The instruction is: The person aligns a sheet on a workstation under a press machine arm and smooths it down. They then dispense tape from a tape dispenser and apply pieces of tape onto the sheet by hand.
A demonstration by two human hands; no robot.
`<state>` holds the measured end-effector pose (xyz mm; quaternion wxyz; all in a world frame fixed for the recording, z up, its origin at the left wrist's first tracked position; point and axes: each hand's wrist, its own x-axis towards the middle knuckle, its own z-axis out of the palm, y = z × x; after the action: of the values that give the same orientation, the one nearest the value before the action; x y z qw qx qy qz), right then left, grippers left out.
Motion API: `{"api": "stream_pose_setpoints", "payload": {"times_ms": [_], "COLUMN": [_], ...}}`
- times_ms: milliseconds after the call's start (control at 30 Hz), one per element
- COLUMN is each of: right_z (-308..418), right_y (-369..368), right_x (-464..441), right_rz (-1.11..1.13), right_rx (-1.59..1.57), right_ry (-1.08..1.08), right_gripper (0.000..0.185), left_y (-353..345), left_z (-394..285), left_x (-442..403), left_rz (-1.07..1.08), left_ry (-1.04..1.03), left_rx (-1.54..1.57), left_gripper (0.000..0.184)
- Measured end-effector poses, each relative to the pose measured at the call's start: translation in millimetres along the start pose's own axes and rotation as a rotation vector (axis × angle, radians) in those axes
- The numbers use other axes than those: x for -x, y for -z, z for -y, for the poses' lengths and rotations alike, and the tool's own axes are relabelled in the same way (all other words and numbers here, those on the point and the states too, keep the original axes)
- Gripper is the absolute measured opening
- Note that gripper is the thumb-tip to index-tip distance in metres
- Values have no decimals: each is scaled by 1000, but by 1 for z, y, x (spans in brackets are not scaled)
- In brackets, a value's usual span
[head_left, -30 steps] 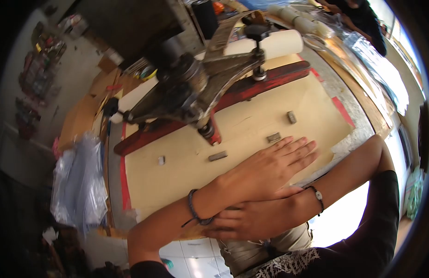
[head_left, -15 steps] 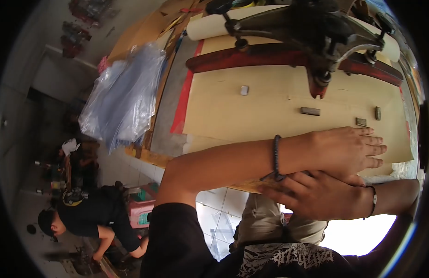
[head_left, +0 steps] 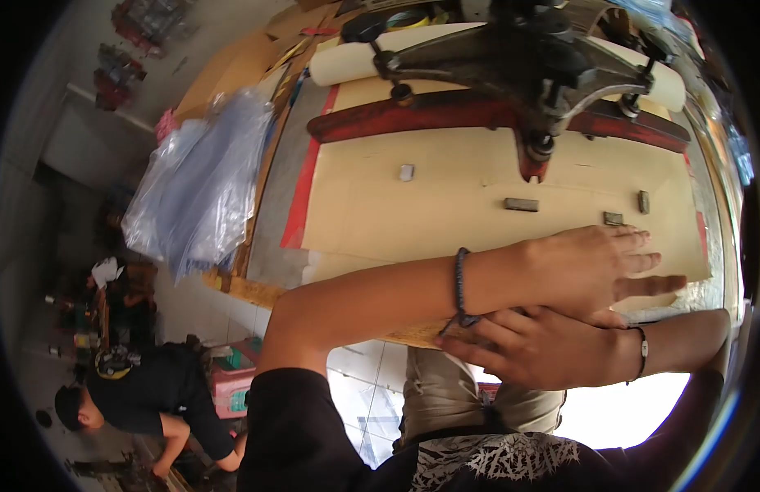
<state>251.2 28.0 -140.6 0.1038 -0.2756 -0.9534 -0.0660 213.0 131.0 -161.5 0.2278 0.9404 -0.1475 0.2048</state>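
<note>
My left hand [head_left: 585, 266] reaches across from the left, back up, over the near right part of a yellowish sheet [head_left: 445, 213]. Its fingers are apart and hold nothing; the one nearest my body points out straight. A dark braided bracelet [head_left: 461, 287] circles that wrist. Close beyond its fingertips lies a small dark metal block [head_left: 613, 219]. My right hand [head_left: 552, 344] comes in from the right at the table's near edge, partly under my left hand. Its fingers spread leftward toward the bracelet, with nothing seen in them.
More small blocks [head_left: 521, 205] lie on the sheet. Beyond them stands a heavy metal frame [head_left: 478, 61] with a red bar [head_left: 413, 117], before a white roll [head_left: 343, 66]. Plastic-wrapped material [head_left: 203, 184] hangs at the left edge. A person [head_left: 142, 385] bends at lower left.
The finger of my left hand nearest my body has stretched out straighter, away from the others. My right hand stays about where it was. The whole view has shifted slightly.
</note>
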Motion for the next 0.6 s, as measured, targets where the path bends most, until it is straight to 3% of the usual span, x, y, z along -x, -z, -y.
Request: {"api": "stream_pose_setpoints", "payload": {"times_ms": [200, 300, 333, 600], "right_z": [2, -2, 0, 3], "right_y": [-1, -14, -13, -25], "right_x": [2, 3, 5, 3], "right_rz": [41, -121, -72, -137], "right_rx": [-123, -80, -225, -298], "right_ry": [-34, -7, -19, -35], "right_gripper": [68, 66, 61, 48], "left_y": [7, 4, 5, 18], "left_z": [-1, 1, 0, -5], "left_x": [-4, -5, -6, -10], "left_rz": [49, 103, 124, 185], "left_ry": [-12, 21, 29, 73], "left_rx": [33, 12, 10, -2], "left_gripper": [86, 90, 90, 97]}}
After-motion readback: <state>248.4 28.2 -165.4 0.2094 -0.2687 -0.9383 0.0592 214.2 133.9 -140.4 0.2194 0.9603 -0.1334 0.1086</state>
